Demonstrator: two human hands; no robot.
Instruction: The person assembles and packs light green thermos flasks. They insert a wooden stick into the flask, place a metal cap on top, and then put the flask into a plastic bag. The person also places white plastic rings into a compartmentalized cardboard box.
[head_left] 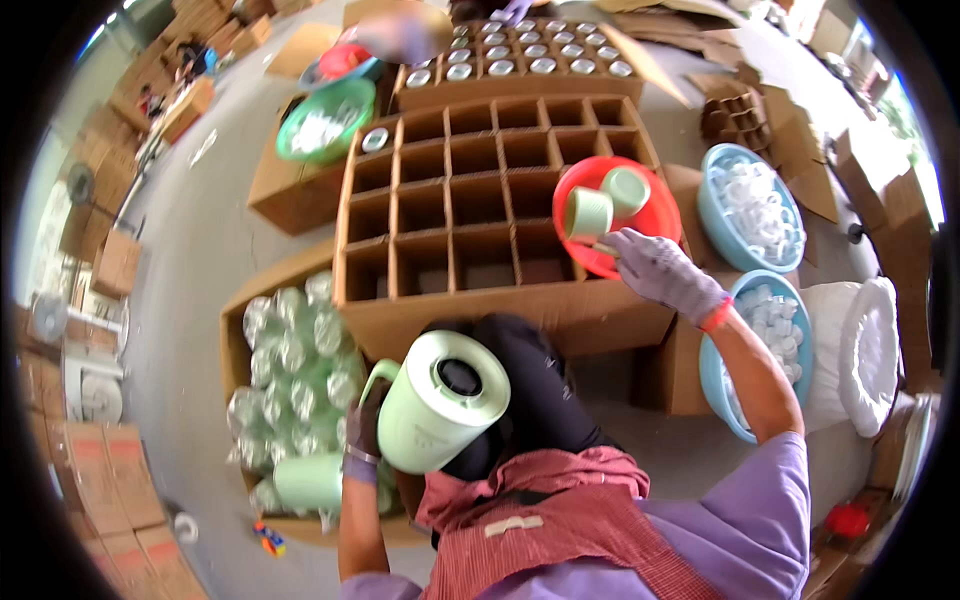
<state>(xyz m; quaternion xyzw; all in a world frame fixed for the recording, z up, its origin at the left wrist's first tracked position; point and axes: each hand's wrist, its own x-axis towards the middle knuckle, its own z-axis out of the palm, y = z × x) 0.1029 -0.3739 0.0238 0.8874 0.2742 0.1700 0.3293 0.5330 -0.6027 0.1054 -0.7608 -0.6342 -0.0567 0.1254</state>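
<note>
My gloved left hand [364, 432] holds a pale green vacuum jug [432, 415] by its handle side, above my lap. The jug leans, and its round top with a dark central opening faces up. On the right, my gloved right hand [655, 268] reaches over a red basin [665, 205]. Its fingers close on the handle of a pale green cup [588, 213], which is tipped on its side. A second pale green cup [626, 190] sits beside it in the basin. The basin rests on a divided cardboard box [500, 310] in front of me.
Left of my knees, a carton holds several plastic-wrapped green jugs [290, 370] and one unwrapped green jug [308, 482]. Blue basins of white parts [752, 205] [770, 335] stand at right, beside a white sack [868, 345]. A green basin [325, 120] is at far left. Another person works beyond a filled carton [520, 92].
</note>
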